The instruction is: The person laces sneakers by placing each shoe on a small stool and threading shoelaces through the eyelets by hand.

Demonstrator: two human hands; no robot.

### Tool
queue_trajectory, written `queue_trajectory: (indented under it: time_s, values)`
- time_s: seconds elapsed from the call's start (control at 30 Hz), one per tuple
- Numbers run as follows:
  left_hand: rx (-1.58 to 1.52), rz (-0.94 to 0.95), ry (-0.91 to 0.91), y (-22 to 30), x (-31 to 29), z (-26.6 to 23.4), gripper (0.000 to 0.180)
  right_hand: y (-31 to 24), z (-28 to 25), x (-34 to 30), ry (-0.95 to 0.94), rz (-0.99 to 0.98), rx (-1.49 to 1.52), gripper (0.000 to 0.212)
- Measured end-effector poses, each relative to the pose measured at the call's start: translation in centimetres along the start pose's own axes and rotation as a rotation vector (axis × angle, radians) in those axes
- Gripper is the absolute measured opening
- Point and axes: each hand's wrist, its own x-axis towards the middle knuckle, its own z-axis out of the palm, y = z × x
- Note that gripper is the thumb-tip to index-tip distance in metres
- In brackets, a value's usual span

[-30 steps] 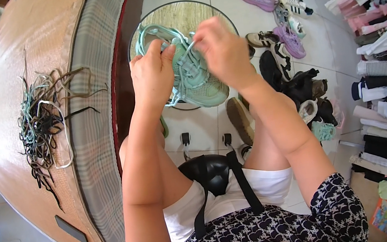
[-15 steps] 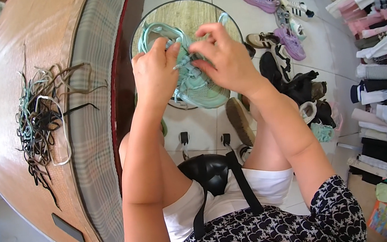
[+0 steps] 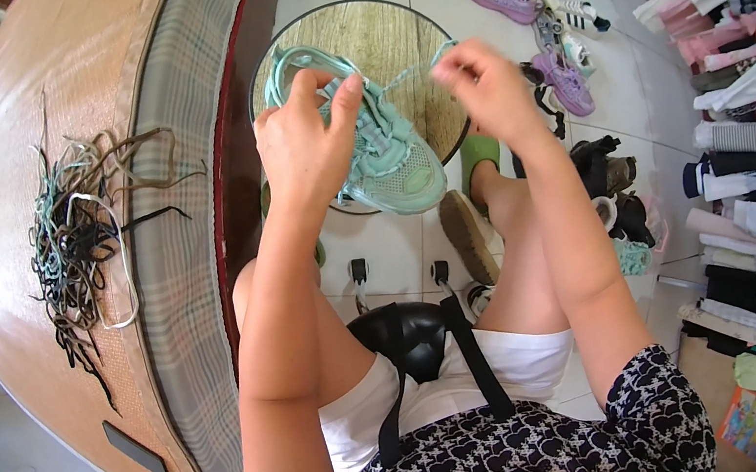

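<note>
A mint-green mesh sneaker (image 3: pixel 397 183) rests on a round wood-topped stool (image 3: pixel 354 22), its toe pointing toward me and hanging past the near edge. My left hand (image 3: pixel 303 139) is closed on the shoe's upper near the ankle opening, thumb raised; its fingertips are partly hidden. To the right, my right hand (image 3: pixel 488 90) is slightly blurred, with thumb and fingers pinched together on a mint shoelace (image 3: pixel 407 78). That lace runs taut from the sneaker's eyelets to the pinch.
Tangled loose shoelaces (image 3: pixel 77 239) and a dark phone-like slab (image 3: pixel 135 450) lie on the mat-covered bed (image 3: pixel 16 323) at left. Several shoes, including a purple sneaker (image 3: pixel 563 83), stand on the tiled floor at right. Folded clothes (image 3: pixel 748 138) line the far right.
My right hand has moved right, away from the sneaker, drawing the shoelace out with it. My left hand stays at the shoe.
</note>
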Motion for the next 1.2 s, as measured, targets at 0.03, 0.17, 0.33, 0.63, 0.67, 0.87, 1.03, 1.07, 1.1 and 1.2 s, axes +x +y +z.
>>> queue_trajectory:
  time_s: [0.03,0.17,0.33,0.63,0.67,0.87,1.03,1.07,1.1,1.2]
  values:
    - [0.064,0.012,-0.026,0.4,0.0,0.0,0.044,-0.3,0.7,-0.3,-0.124,-0.102,-0.009,0.019]
    - [0.297,0.011,-0.096,0.3,0.2,1.0,0.058,-2.4,2.7,-1.9,-0.217,-0.151,0.110,0.019]
    - [0.174,-0.141,-0.114,0.9,0.9,0.7,0.049,-4.1,2.9,-2.1,-0.189,-0.092,0.045,0.023]
    - [0.086,-0.233,-0.060,0.4,0.8,1.1,0.048,-2.3,1.0,-0.9,-0.545,-0.069,0.449,0.013]
    - [0.093,-0.262,-0.055,0.4,0.9,1.0,0.046,-2.3,0.5,-1.1,-0.547,-0.070,0.450,0.013]
    - [0.088,-0.246,-0.069,0.7,1.3,1.2,0.051,-1.8,1.7,-1.3,0.010,-0.141,0.206,0.012]
    - [0.031,-0.225,-0.036,0.4,0.8,1.1,0.041,-2.6,3.8,-1.9,-0.047,-0.036,0.079,0.017]
    - [0.005,-0.193,0.008,0.3,0.7,1.0,0.035,-2.8,4.4,-2.1,-0.047,-0.037,0.083,0.017]
    - [0.004,-0.191,0.007,0.5,0.7,1.1,0.035,-3.0,4.7,-2.2,-0.010,-0.022,0.083,0.015]
    - [0.047,-0.125,0.026,1.0,0.3,1.0,0.028,-2.7,5.2,-2.0,0.037,0.004,0.109,0.011]
